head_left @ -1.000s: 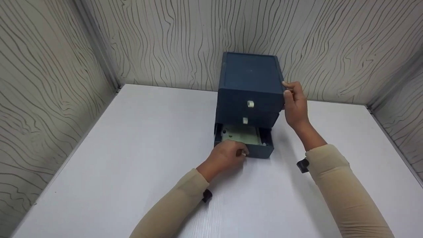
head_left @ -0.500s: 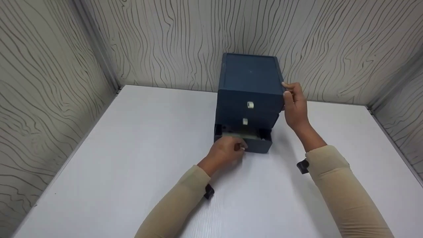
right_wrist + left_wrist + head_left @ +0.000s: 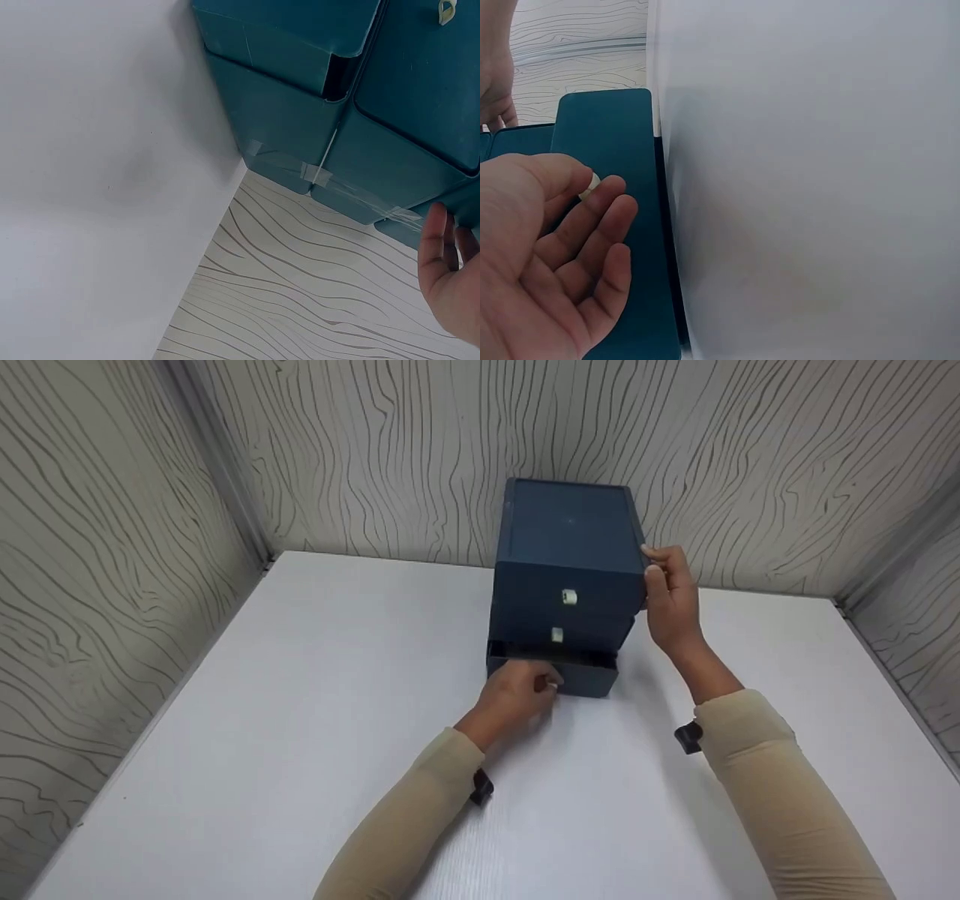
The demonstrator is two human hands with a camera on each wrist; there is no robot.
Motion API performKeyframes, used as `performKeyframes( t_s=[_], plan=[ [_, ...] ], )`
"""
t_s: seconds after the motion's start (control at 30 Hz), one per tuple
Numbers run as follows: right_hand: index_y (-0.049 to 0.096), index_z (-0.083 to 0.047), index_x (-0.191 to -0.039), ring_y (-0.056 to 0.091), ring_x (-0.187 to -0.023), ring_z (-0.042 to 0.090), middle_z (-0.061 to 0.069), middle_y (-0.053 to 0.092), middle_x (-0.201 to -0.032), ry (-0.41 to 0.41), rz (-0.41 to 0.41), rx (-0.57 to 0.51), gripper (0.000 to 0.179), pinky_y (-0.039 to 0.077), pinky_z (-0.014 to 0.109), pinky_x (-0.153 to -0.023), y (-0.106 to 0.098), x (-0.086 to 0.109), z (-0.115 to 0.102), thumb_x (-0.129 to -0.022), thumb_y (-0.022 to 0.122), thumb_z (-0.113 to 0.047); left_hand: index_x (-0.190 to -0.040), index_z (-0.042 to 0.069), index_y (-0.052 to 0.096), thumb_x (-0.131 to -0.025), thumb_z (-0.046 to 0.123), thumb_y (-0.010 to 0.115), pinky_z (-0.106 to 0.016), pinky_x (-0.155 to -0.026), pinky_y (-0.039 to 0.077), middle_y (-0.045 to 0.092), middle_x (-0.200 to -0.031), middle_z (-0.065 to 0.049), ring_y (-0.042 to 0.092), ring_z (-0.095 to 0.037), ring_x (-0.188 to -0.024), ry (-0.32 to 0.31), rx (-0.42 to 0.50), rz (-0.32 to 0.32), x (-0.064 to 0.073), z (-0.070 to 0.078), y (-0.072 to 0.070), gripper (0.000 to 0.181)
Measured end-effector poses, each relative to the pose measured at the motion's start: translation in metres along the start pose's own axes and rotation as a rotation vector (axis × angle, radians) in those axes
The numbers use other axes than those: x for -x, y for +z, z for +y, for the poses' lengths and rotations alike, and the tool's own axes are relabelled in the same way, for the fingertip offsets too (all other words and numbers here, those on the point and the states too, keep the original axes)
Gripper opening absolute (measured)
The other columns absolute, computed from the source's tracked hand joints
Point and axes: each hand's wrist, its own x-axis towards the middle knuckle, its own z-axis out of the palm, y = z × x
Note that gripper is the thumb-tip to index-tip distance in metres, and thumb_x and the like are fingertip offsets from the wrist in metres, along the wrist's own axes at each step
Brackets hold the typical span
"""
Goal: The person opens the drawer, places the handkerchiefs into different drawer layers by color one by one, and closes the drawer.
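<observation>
A dark blue drawer cabinet stands against the back of the table, its upper drawers closed. The bottom drawer sticks out partway, with a narrow dark gap along its top; its contents cannot be made out. My left hand pinches the small whitish knob on that drawer's front between thumb and forefinger. In the left wrist view the other fingers curl loosely in front of the panel. High on the cabinet's right side, my right hand rests against the wall, its fingers mostly straight in the right wrist view.
The cabinet stands on a white table. Behind it rises a wall with a wavy wood-grain print. Two more light knobs, the top one and the middle one, jut from the upper drawers. Clear tape runs along the cabinet's side.
The bottom drawer has slid farther into the cabinet, hiding the pale item seen inside earlier. My left hand has moved away from me with the knob. My right hand has stayed put.
</observation>
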Motion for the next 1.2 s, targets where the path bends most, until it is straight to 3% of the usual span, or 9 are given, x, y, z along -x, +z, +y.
performKeyframes(
  t_s=[0.3, 0.53, 0.87, 1.2],
  plan=[
    [0.048, 0.011, -0.120, 0.044, -0.059, 0.006, -0.008, 0.048, -0.071, 0.000, 0.006, 0.024, 0.035, 0.043, 0.017, -0.057, 0.000, 0.000, -0.002, -0.100, 0.035, -0.014, -0.103, 0.022, 0.073, -0.089, 0.015, 0.064, -0.022, -0.081, 0.049, 0.067, -0.101, 0.009, 0.058, -0.004, -0.092, -0.012, -0.002, -0.001, -0.007, -0.002, -0.001, 0.018],
    [0.047, 0.012, -0.121, 0.045, -0.059, 0.005, -0.009, 0.048, -0.071, -0.020, -0.001, 0.010, 0.043, 0.044, 0.017, -0.056, 0.000, 0.001, 0.001, -0.103, 0.038, -0.026, -0.104, 0.021, 0.072, -0.089, 0.016, 0.065, -0.022, -0.083, 0.050, 0.069, -0.102, 0.009, 0.059, -0.003, -0.093, -0.001, 0.007, 0.019, -0.011, -0.005, -0.001, 0.017],
    [0.047, 0.010, -0.123, 0.045, -0.060, 0.007, -0.007, 0.046, -0.075, 0.002, 0.005, 0.061, 0.035, 0.043, 0.017, -0.057, 0.001, 0.003, -0.002, -0.100, 0.034, -0.014, -0.106, 0.020, 0.071, -0.089, 0.019, 0.068, -0.024, -0.081, 0.049, 0.066, -0.099, 0.009, 0.057, -0.005, -0.090, -0.036, 0.055, 0.021, -0.015, -0.009, 0.002, 0.018],
    [0.047, 0.010, -0.123, 0.045, -0.060, 0.006, -0.008, 0.047, -0.075, -0.007, 0.006, 0.048, 0.038, 0.043, 0.018, -0.057, 0.000, 0.002, -0.002, -0.102, 0.035, -0.019, -0.107, 0.021, 0.070, -0.088, 0.017, 0.068, -0.025, -0.077, 0.048, 0.063, -0.094, 0.010, 0.055, -0.008, -0.086, -0.053, 0.074, 0.018, -0.018, -0.009, 0.003, 0.019]
  ],
)
